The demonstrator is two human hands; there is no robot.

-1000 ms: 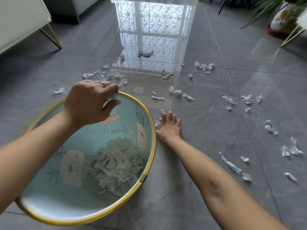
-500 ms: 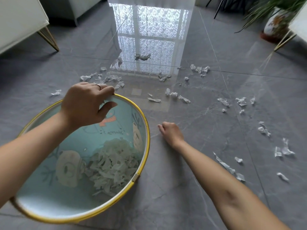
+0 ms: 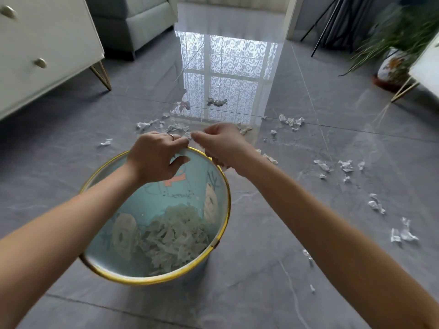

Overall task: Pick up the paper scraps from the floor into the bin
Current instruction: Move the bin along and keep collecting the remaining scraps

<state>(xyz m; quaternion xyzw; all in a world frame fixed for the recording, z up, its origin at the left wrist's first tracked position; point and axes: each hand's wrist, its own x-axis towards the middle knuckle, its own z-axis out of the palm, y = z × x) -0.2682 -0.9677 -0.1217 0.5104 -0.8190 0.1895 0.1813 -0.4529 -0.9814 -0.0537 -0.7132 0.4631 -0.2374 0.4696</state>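
Note:
A pale blue bin with a gold rim stands tilted on the grey floor, a heap of torn paper in its bottom. My left hand grips the far rim, thumb inside. My right hand hovers over the far right rim with its fingers curled round a paper scrap that peeks out below the palm. White paper scraps lie scattered over the floor to the right and beyond the bin.
A white drawer cabinet on gold legs stands at the far left, a grey sofa behind it. A potted plant and a white table leg are at the far right. The glossy tiles reflect a window.
My right hand closed on a scrap on the floor right of the bin, then rose to the bin's far rim. The left hand kept its grip and the view tilted upward.

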